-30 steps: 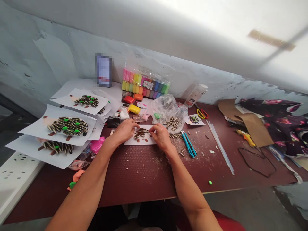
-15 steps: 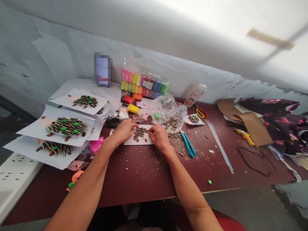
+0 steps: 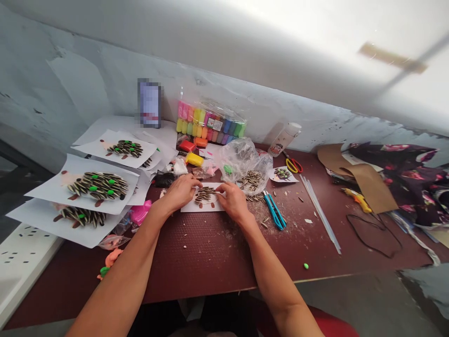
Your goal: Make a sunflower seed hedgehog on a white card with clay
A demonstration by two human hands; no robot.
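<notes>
A small white card [image 3: 186, 208] lies on the table before me, with striped sunflower seeds [image 3: 205, 193] set in overlapping rows over a hedgehog outline and brown feet along its lower part. At the card's left edge rests my left hand [image 3: 183, 191], its fingers bent and drawn together beside the seeds. My right hand [image 3: 233, 200] is on the card's right side, thumb and forefinger close together at the seeds. Whatever is between the fingertips of either hand is too small to make out. A plastic bag [image 3: 242, 157] with loose seeds [image 3: 253, 180] is just beyond my right hand.
A blue utility knife [image 3: 275, 211], scissors [image 3: 293, 164], clear glue sticks [image 3: 321, 214] and a glue gun [image 3: 358, 200] lie rightward. Finished seed hedgehog cards [image 3: 112, 180] are stacked left. Coloured clay packs [image 3: 210, 122], a bottle [image 3: 286, 139] and a phone [image 3: 150, 104] stand behind.
Both hands stay over the card almost unmoved. The right fingertips have shifted very slightly around the seeds.
</notes>
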